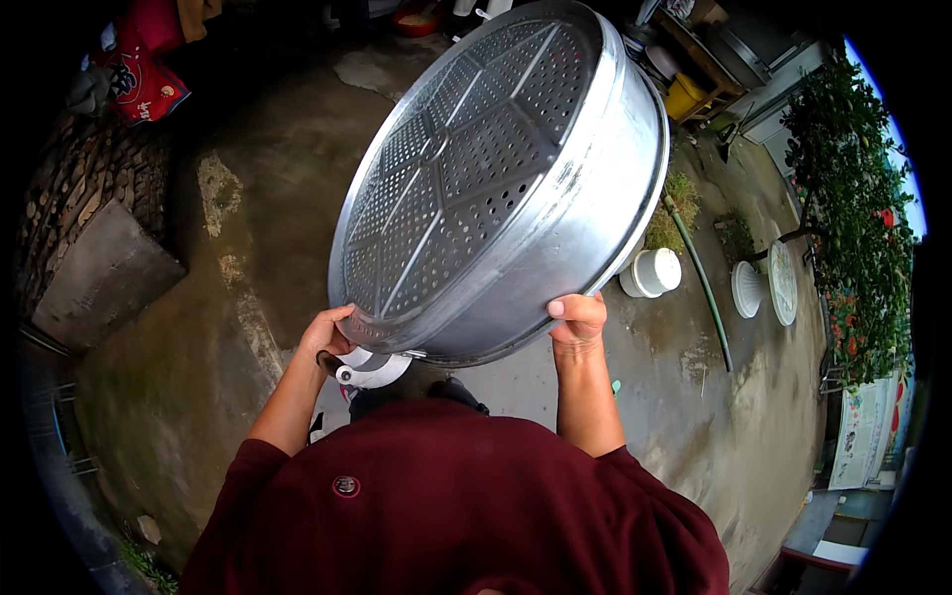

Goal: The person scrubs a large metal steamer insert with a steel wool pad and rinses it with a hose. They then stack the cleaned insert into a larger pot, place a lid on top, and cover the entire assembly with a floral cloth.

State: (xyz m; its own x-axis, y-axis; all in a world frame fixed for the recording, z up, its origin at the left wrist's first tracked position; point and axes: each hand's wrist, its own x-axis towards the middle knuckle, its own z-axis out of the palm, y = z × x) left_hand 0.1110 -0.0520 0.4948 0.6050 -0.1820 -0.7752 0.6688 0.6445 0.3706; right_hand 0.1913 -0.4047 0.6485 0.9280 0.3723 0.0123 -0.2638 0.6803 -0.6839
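A large round aluminium steamer tier (461, 171) is held up in front of my chest, tilted on its side. Its perforated, ribbed base faces up and to the left. My left hand (327, 335) grips the near left edge, thumb on the rim, beside a looped metal handle (375, 372) with a dark grip. On the right, my right hand (579, 320) clasps the lower rim, with the thumb over the side wall. The fingers of both hands are partly hidden behind the metal.
Around me is a stained concrete yard floor (692, 461). Stacked firewood (82, 186) and a grey board (108, 279) stand at left. To the right are a white pot (654, 273), a green pole (699, 282), a white planter (782, 282) and a leafy tree (848, 223).
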